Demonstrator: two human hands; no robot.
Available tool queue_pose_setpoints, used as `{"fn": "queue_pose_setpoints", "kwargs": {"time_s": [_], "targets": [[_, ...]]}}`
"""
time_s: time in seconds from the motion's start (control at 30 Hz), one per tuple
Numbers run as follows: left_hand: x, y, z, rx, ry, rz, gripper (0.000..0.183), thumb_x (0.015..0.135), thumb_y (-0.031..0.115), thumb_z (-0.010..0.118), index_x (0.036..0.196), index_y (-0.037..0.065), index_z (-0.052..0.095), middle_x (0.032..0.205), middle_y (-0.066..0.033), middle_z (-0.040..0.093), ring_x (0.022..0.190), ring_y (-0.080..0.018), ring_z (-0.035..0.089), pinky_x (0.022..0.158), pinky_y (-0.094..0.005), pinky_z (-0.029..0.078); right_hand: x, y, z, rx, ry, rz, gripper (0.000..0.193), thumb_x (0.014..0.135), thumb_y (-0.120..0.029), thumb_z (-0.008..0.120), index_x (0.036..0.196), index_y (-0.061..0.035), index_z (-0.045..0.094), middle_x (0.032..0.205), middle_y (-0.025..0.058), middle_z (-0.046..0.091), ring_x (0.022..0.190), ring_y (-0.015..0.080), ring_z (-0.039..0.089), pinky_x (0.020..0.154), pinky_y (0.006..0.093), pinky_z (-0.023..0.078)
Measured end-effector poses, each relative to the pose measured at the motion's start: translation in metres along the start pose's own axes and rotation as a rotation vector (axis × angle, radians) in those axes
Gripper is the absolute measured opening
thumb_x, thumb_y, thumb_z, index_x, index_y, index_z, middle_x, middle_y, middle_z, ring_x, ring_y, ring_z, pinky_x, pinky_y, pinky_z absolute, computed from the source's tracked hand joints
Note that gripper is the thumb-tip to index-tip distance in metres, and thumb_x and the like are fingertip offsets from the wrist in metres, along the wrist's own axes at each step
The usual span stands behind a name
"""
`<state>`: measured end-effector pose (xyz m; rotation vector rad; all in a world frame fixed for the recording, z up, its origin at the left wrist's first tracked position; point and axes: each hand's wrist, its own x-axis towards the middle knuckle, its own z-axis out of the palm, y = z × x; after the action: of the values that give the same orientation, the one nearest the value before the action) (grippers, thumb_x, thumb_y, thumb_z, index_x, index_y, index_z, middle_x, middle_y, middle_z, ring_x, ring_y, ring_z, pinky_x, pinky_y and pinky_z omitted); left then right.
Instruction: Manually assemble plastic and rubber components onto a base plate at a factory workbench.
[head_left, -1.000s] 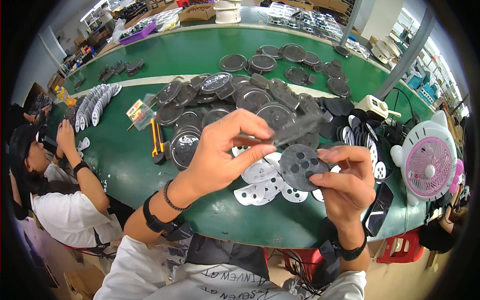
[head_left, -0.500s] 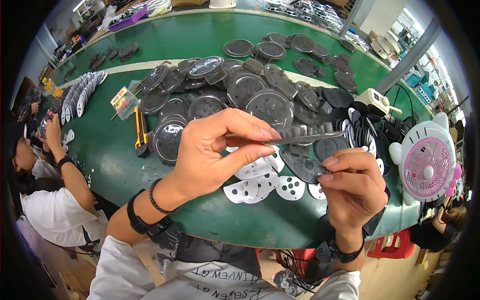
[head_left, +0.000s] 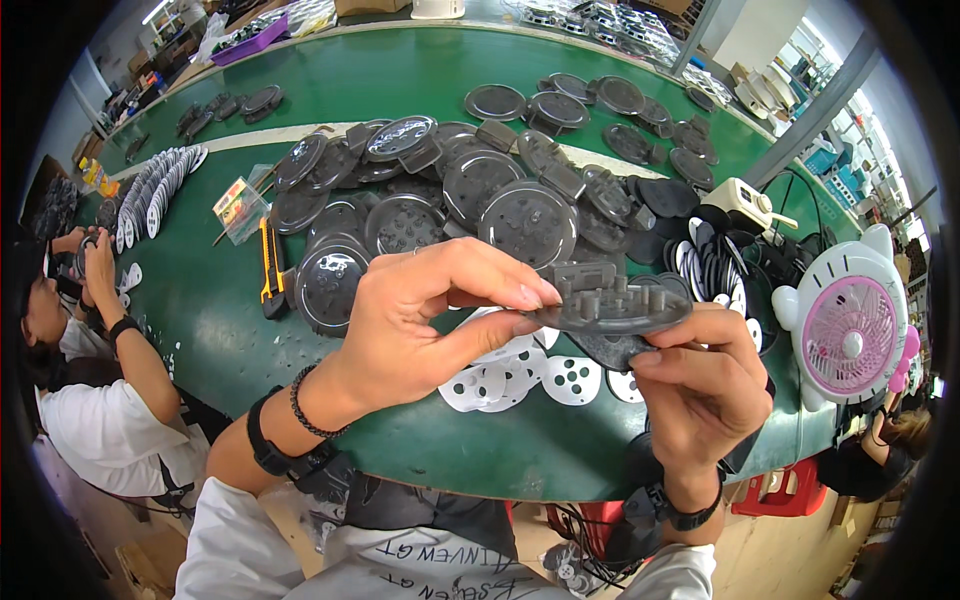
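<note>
A round grey translucent plastic disc with raised posts is pinched at its left edge by the thumb and fingers of my left hand. Its posts face up and it lies nearly level. Just beneath it, my right hand grips a thin dark round pad between thumb and fingers. The disc overlaps the pad and hides much of it; whether the two touch, I cannot tell. Below them, white perforated discs lie scattered on the green table.
Many similar grey discs are heaped beyond my hands. A yellow box cutter lies to the left, and dark and white pads are piled at right. A pink-and-white fan stands far right. Another person works at left.
The grey disc has tilted from edge-on, so its posted face now shows. It has come down over the dark pad, closer to my right hand, covering more of the pad.
</note>
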<state>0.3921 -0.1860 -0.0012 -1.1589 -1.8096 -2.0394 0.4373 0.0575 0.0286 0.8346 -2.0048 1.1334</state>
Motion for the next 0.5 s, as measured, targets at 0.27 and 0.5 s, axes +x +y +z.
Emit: {"fn": "queue_pose_setpoints", "kwargs": {"time_s": [0.27, 0.5], "targets": [[-0.006, 0.01, 0.016, 0.091, 0.187, -0.222, 0.026, 0.081, -0.013, 0.076, 0.104, -0.005, 0.065, 0.101, -0.0147, 0.07, 0.096, -0.0183, 0.071, 0.083, -0.0306, 0.062, -0.004, -0.002, 0.011, -0.043, 0.048, 0.22, 0.034, 0.072, 0.012, 0.08, 0.103, -0.0034, 0.077, 0.099, 0.0121, 0.069, 0.085, 0.0179, 0.068, 0.068, 0.0282, 0.055], [-0.005, 0.007, 0.024, -0.04, 0.237, -0.334, 0.024, 0.085, -0.01, 0.073, 0.107, -0.008, 0.063, 0.102, -0.0151, 0.071, 0.095, -0.0173, 0.071, 0.081, -0.0286, 0.062, -0.004, -0.005, 0.015, 0.291, 0.189, 0.591, 0.04, 0.085, 0.011, 0.075, 0.12, 0.005, 0.059, 0.102, 0.0151, 0.068, 0.093, 0.0158, 0.071, 0.074, 0.024, 0.063]]}}
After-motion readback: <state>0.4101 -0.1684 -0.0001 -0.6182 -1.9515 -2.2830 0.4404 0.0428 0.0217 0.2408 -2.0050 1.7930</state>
